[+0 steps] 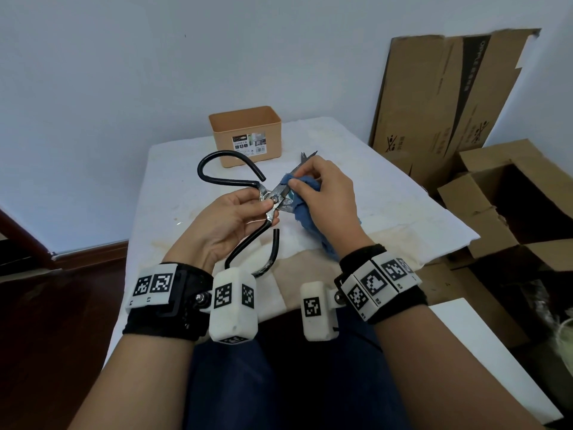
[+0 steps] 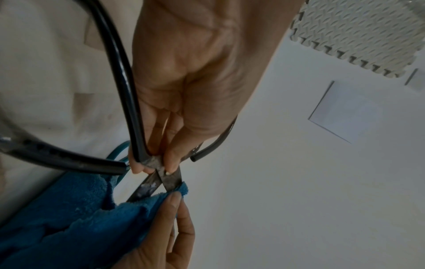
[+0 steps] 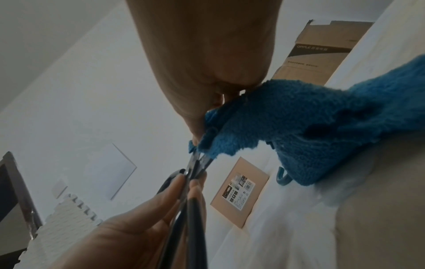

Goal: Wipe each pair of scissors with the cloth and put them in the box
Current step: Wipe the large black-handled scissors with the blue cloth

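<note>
Blue cloth (image 1: 305,197) pinched by right hand (image 1: 328,200) round blades; left hand (image 1: 223,221) pinches scissors (image 1: 273,201) pivot.

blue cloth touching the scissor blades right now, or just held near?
Touching. The left wrist view shows the blue cloth folded over both blades of the scissors, pinched there by the right hand.

Open tabletop (image 1: 173,169) left of box (image 1: 245,135); cardboard cartons (image 1: 440,97) crowding right side.
</note>
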